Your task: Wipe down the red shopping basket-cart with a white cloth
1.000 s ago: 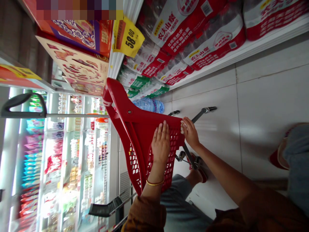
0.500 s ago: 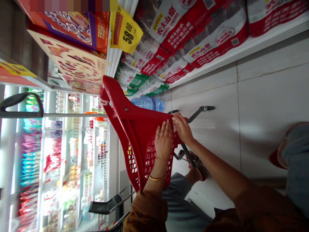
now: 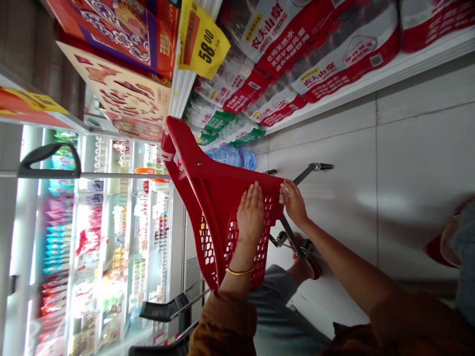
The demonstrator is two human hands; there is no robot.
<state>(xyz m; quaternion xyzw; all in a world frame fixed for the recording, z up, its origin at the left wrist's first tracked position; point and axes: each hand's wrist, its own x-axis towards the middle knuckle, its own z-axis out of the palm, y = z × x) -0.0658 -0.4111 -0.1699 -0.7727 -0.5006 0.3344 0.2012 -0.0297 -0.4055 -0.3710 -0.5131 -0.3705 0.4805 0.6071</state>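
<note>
The red plastic shopping cart (image 3: pixel 222 178) appears sideways in the middle, its handle end at upper left and its wheels to the right. My left hand (image 3: pixel 251 212), with a gold bangle at the wrist, lies flat on the basket's side, fingers straight and close together. At the basket's lower edge, my right hand (image 3: pixel 295 201) has its fingers bent over a crumpled white wipe (image 3: pixel 282 193) pressed against the plastic. Only a sliver of the wipe shows; whether it is paper or cloth I cannot tell.
Wrapped packs of bottled water (image 3: pixel 322 64) fill a low shelf at upper right. Boxes (image 3: pixel 122 84) and a yellow price tag (image 3: pixel 204 44) are at upper left. A bright display of packaged goods (image 3: pixel 89 237) stands left. Tiled floor (image 3: pixel 419 163) lies right, with the wearer's shoes.
My right hand has slid slightly right along the basket's edge, farther from my left hand. My left hand stays on the basket's side. The whole view has shifted a little.
</note>
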